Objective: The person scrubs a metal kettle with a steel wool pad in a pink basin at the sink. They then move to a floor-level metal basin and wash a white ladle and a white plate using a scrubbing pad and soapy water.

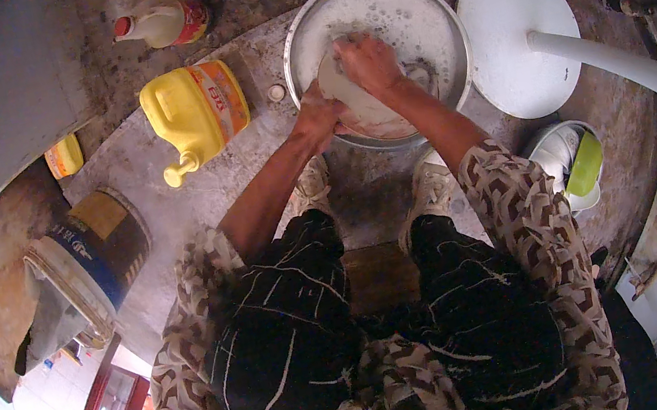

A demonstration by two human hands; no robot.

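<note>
In front of my feet stands a wide round metal basin [296, 19] with soapy water in it. My left hand [318, 116] grips the near left edge of a round, pale dish [361, 108], which is tilted over the basin. Against the upper part of this dish rests my right hand [367, 60], its fingers curled; something dark and small may be under them, but I cannot tell what. A dark, blurred thing [421, 73] lies in the basin water to the right of the dish.
Left of the basin are a yellow jug [180, 109], a red-capped bottle [159, 27], a small cap [276, 93] and a large bucket [103, 238]. At the right, a white round disc with a curved post [506, 15] stands beside bowls, one green [583, 163].
</note>
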